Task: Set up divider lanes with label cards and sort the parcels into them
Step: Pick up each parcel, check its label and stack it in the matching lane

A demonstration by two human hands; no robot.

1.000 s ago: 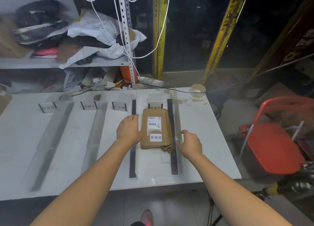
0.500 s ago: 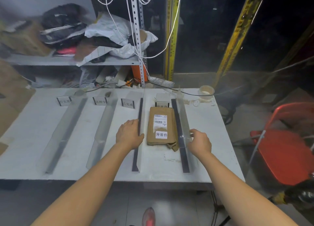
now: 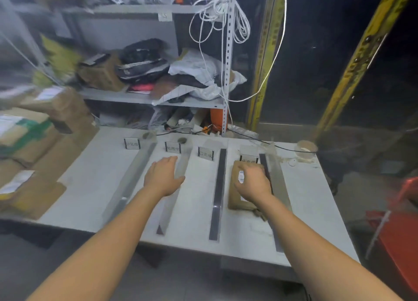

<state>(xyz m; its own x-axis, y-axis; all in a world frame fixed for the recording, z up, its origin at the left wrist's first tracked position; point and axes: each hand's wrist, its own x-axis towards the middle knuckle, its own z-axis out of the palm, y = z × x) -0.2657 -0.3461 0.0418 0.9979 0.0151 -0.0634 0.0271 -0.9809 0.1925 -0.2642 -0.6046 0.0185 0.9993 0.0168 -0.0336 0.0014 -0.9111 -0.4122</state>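
Observation:
Four clear divider strips lie lengthwise on the white table, the nearest to my hands being the second divider and the fourth divider. Label cards stand at the far ends of the lanes. A brown parcel with a barcode sticker lies in the rightmost lane. My left hand is spread flat over the second divider, holding nothing. Over the parcel sits my right hand, its fingers loosely curled; whether it touches the parcel I cannot tell.
Several cardboard parcels are piled off the table's left end. A cluttered metal shelf stands behind the table. A tape roll sits at the far right corner. A red chair is to the right.
The view has swung left. My left hand went from the third divider to the second. My right hand left the fourth divider and now sits over the parcel.

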